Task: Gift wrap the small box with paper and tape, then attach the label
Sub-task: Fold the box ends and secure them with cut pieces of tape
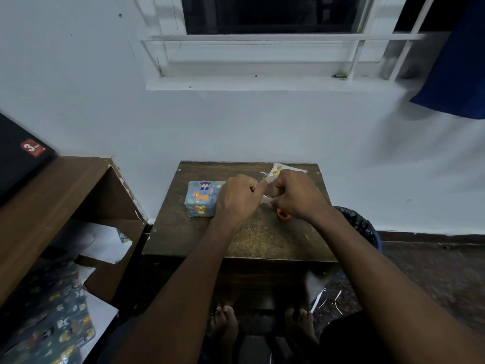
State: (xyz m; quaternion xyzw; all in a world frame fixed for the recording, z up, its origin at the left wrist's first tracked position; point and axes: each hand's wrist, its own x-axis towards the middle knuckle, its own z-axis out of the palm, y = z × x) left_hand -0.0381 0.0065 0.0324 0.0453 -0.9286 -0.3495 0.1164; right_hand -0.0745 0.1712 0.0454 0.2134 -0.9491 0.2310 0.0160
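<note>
Blue-papered box (201, 198) sits wrapped; both hands (237, 198) (296, 195) pinch pale tape (266, 198).

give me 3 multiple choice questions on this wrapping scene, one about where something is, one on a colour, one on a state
1. Where is the wrapped box on the small table?
A. to the left of both hands
B. right of both hands
C. at the near edge

2. What colour is the handle showing under the right hand?
A. green
B. orange
C. black

3. What state is the box in?
A. bare cardboard
B. half covered, paper loose
C. fully covered in animal-print paper

Answers:
1 A, the box lies just beyond the left hand on its left side.
2 B, an orange loop pokes out below the right wrist.
3 C, printed paper covers every face that shows.
</note>
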